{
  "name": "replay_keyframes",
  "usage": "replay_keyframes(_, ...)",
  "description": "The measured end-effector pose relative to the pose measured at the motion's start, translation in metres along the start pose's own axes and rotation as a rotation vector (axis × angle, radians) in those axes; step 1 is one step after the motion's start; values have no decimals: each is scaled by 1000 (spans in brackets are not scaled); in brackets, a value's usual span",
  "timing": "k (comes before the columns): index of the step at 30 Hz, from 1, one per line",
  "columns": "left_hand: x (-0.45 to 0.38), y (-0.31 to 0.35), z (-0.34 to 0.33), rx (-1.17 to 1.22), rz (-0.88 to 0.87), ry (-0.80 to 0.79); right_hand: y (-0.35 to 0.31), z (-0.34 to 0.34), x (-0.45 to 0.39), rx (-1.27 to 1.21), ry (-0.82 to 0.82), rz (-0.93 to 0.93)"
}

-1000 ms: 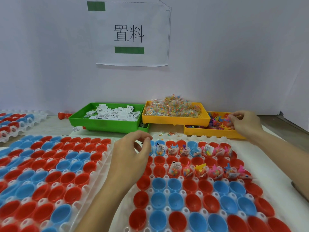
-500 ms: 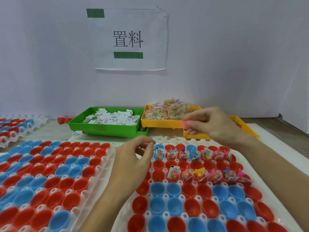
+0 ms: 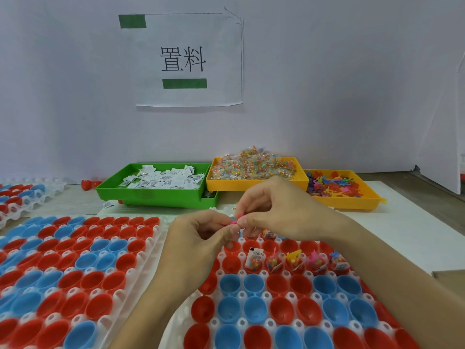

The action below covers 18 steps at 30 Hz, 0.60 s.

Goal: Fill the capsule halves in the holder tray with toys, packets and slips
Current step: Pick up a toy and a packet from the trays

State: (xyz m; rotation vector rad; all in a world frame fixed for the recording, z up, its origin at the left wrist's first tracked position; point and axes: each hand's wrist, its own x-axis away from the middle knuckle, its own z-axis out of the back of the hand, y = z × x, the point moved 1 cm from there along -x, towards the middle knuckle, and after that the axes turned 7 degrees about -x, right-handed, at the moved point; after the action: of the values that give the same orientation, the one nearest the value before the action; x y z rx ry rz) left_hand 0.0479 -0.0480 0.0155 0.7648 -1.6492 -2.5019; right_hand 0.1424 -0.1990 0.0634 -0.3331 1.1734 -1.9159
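Observation:
My left hand (image 3: 198, 238) and my right hand (image 3: 274, 210) meet above the far left part of the holder tray (image 3: 241, 295), which carries red and blue capsule halves. Both pinch a small pink toy (image 3: 235, 221) between their fingertips. A row of capsule halves (image 3: 294, 263) just right of the hands holds packets, toys and slips. The rows nearer me are bare cups. At the back stand a green bin of white slips (image 3: 161, 182), a yellow bin of bead packets (image 3: 254, 167) and a yellow bin of plastic toys (image 3: 337, 187).
A second holder tray (image 3: 68, 268) of red and blue halves lies to the left. A third (image 3: 20, 195) sits at the far left. A white wall with a paper sign (image 3: 186, 59) stands behind the bins. A red object (image 3: 89, 184) lies left of the green bin.
My right hand has come back from the toy bin with a pink toy and dropped to meet my left hand, which rose slightly and took hold of the toy too.

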Motion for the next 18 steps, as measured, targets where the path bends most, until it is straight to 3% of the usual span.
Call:
replay_keyframes(12, 1, 1, 7, -127, -7, -64, -3, 3, 1, 124, -11, 20)
replay_keyframes(18, -3, -3, 14, -221, 18, 120, -2, -4, 0, 254, -27, 34)
